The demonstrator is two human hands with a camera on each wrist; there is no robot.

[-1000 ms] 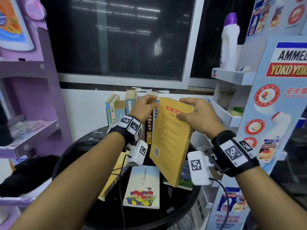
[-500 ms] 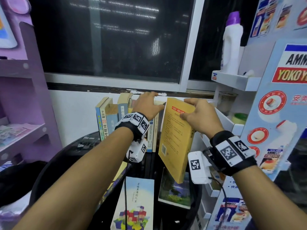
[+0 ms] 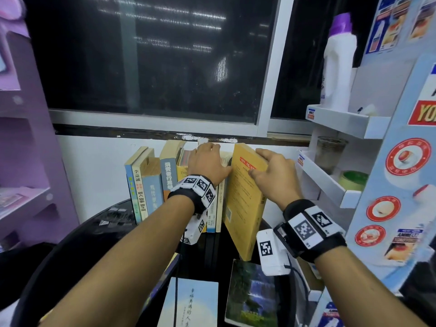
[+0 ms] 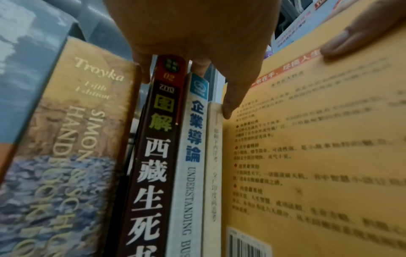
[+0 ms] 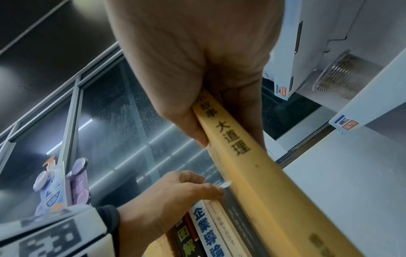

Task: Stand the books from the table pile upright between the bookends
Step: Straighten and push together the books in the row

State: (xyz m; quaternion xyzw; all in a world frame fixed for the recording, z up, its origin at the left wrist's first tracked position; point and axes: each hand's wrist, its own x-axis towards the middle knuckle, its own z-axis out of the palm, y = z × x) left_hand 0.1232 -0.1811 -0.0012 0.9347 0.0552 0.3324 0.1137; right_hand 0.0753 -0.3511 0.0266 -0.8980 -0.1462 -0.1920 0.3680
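Observation:
A row of upright books (image 3: 146,182) stands at the back of the round black table (image 3: 94,241). My left hand (image 3: 207,161) lies over their tops, fingers hooked behind and thumb (image 4: 228,106) down in front beside a cream spine. My right hand (image 3: 271,173) grips the top of a yellow book (image 3: 245,204) at its spine (image 5: 232,149), thumb on one side and fingers on the other. The yellow book stands nearly upright at the right end of the row, its bottom edge near the table. Two books lie flat at the front: a light blue one (image 3: 191,303) and a landscape-cover one (image 3: 252,293).
A white display rack (image 3: 330,187) with a tape roll (image 3: 354,180), a glass (image 3: 330,154) and a detergent bottle (image 3: 339,64) stands close on the right. A purple shelf unit (image 3: 26,161) is at the left. A wall and dark window are right behind the books.
My right hand has carried the yellow book back and left, from tilted over the table to nearly upright against the row. My left hand stayed on the book tops.

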